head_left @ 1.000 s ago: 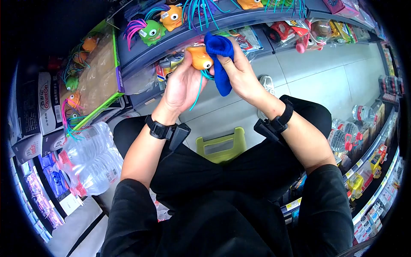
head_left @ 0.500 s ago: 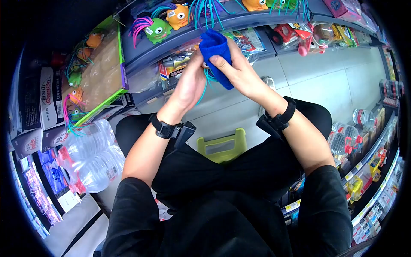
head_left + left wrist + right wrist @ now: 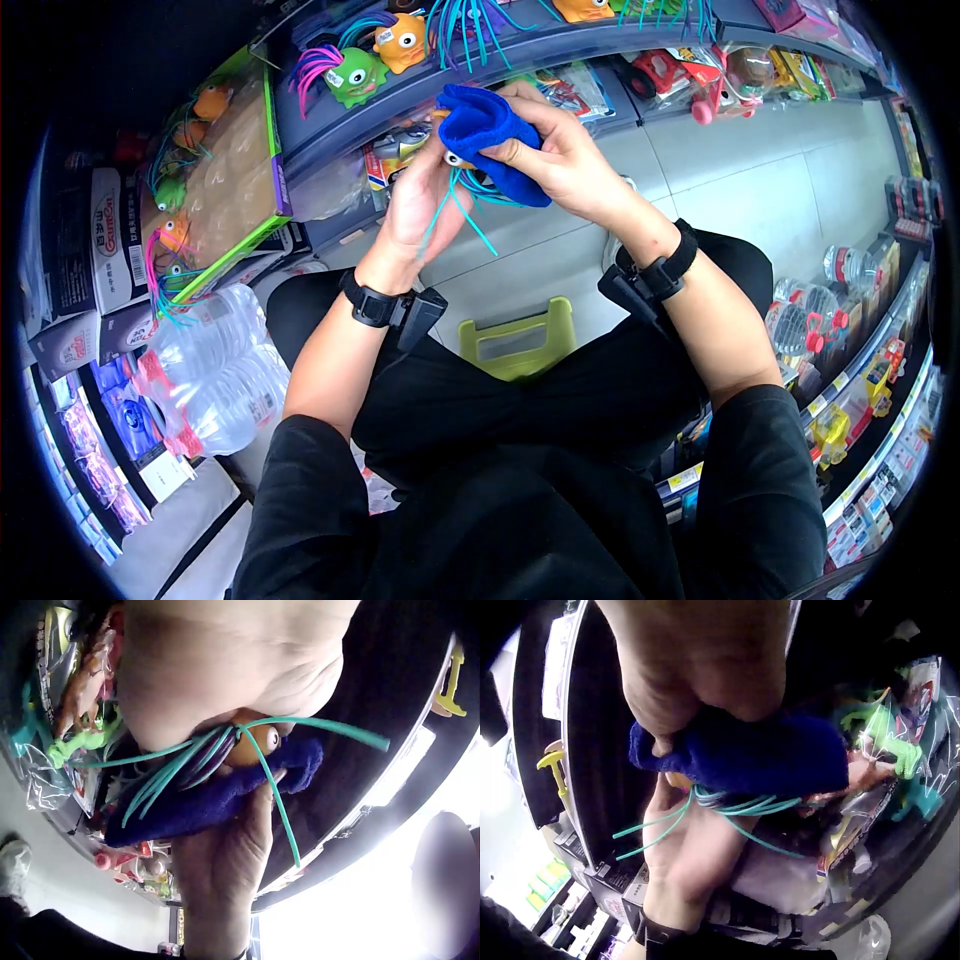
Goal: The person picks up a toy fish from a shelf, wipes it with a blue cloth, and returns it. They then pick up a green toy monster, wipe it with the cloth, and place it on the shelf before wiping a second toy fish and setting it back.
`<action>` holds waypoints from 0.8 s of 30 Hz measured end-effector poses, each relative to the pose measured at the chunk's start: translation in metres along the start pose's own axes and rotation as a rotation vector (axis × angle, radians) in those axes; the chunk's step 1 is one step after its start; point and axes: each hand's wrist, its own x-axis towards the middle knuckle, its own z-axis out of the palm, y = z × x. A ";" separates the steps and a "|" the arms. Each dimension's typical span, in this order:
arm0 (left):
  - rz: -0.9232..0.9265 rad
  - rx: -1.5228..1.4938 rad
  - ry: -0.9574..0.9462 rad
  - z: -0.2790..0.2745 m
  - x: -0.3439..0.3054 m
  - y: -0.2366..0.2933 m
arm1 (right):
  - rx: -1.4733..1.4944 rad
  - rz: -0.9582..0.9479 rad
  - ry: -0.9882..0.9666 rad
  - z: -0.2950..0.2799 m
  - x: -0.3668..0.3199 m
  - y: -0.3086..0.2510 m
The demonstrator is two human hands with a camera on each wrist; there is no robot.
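Note:
The left hand (image 3: pixel 424 208) holds an orange one-eyed toy (image 3: pixel 244 750) with teal and purple strands (image 3: pixel 161 776); in the head view the toy is mostly covered. A blue cloth (image 3: pixel 492 140) is pinched by the right hand (image 3: pixel 570 165), its thumb on the near side. The cloth lies against the toy, one eye showing at its left edge. In the left wrist view the cloth (image 3: pixel 217 806) passes behind the strands, the right hand (image 3: pixel 225 874) below it. The right wrist view shows the cloth (image 3: pixel 742 754) above the left hand (image 3: pixel 697 851).
Similar toys, one green (image 3: pixel 355 76) and one orange (image 3: pixel 401 42), stand on the shelf (image 3: pixel 330 125) ahead. A tray of toys (image 3: pixel 225 170) and water bottles (image 3: pixel 215 370) are at the left. A green stool (image 3: pixel 520 345) stands between the legs; more bottles (image 3: pixel 800 320) are at the right.
The cloth has moved off the toy's top since half a second ago and is spread more loosely to the left. Part of the eye and more teal strands show again.

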 end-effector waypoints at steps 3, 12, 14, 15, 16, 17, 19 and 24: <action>-0.096 -0.237 -0.162 -0.009 0.002 0.006 | 0.108 0.062 -0.017 -0.003 -0.001 0.003; -0.107 -0.341 -0.145 0.000 0.007 0.013 | 0.523 0.354 0.036 -0.009 0.003 0.005; -0.051 -0.297 -0.142 -0.005 0.011 0.012 | 0.609 0.387 0.098 -0.005 0.003 0.012; -0.021 -0.257 -0.062 0.004 0.012 0.014 | 0.681 0.395 0.130 -0.003 0.004 0.007; -0.017 -0.230 -0.094 0.002 0.012 0.015 | 0.683 0.396 0.147 -0.004 0.005 -0.001; -0.013 -0.205 -0.125 -0.002 0.015 0.016 | 0.656 0.391 0.153 -0.005 0.007 -0.007; 0.010 -0.106 -0.132 -0.010 0.019 0.016 | 0.497 0.361 0.132 -0.005 0.007 -0.010; 0.089 0.083 -0.020 0.018 0.005 0.006 | -0.306 0.002 0.079 0.001 0.005 0.015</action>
